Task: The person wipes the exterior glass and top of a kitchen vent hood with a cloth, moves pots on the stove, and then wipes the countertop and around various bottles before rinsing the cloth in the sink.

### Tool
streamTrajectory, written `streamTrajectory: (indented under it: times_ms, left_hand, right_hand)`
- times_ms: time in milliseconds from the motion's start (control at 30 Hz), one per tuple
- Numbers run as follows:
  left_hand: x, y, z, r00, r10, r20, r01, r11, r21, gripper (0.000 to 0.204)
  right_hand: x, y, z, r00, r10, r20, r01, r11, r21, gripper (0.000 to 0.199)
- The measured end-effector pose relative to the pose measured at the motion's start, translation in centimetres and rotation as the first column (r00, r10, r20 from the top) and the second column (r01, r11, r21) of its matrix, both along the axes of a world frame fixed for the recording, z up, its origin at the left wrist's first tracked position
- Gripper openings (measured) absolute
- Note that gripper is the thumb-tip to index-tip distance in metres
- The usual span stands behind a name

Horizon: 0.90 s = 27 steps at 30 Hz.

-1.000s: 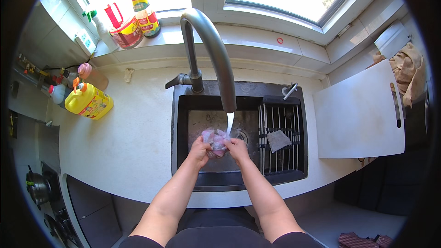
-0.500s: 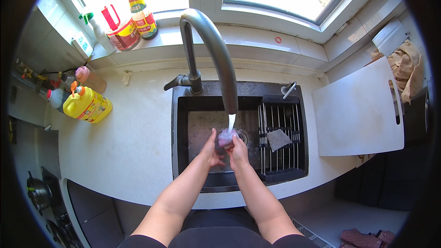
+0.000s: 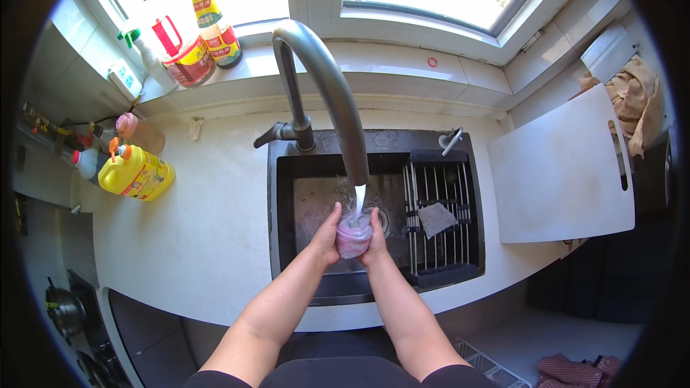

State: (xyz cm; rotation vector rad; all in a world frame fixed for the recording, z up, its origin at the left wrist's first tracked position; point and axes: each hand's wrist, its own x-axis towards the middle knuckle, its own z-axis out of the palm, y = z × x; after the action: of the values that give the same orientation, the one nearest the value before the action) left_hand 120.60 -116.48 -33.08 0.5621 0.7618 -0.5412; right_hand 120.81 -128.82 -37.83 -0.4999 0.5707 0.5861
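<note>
A small rounded pink and white thing (image 3: 354, 238), perhaps a wet cloth or a cup, is held over the sink (image 3: 327, 293) under the running tap (image 3: 343, 111). Water from the spout falls on its top and splashes. My left hand (image 3: 328, 237) is pressed to its left side, thumb up. My right hand (image 3: 375, 243) is curved around its right side. Parts of my fingers are hidden behind or beneath it. Splashing water blurs its top, so its exact kind is unclear.
A metal rack (image 3: 438, 248) with a grey cloth (image 3: 437, 220) spans the sink's right side. A white cutting board (image 3: 564, 172) lies to the right. On the left stand a yellow jug (image 3: 144, 174) and other bottles. Sauce bottles (image 3: 215, 32) stand on the sill.
The pink and white thing has come down and nearer to me. My left hand, earlier apart from it with fingers spread, now presses its left side. Water now splashes from its top.
</note>
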Motion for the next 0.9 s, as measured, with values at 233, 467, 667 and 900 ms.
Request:
streamTrajectory:
  times_ms: [233, 467, 667, 900]
  left_hand:
    - [1.1, 1.6, -2.6, 0.913, -0.408, 0.012, 0.137, 0.335, 0.932, 0.072]
    - [7.3, 8.1, 3.8, 0.881, 0.068, 0.467, -0.472, 0.12, 0.873, 0.081]
    - [9.2, 11.3, 6.7, 0.813, 0.086, 0.576, -0.556, 0.413, 0.722, 0.063]
    - [2.2, 7.1, 4.3, 0.971, 0.023, 0.236, -0.169, 0.768, 0.617, 0.072]
  right_hand:
    - [0.6, 2.4, -0.6, 0.995, -0.102, -0.003, 0.101, 0.987, -0.123, 0.036]
    - [1.8, 2.2, -1.9, 0.919, -0.366, 0.148, 0.392, 0.801, -0.453, 0.027]
    - [0.9, 2.1, -1.1, 0.933, -0.278, 0.229, 0.36, 0.745, -0.561, 0.031]
    - [0.2, 1.5, 3.5, 0.975, 0.001, 0.221, 0.095, 0.9, -0.425, 0.032]
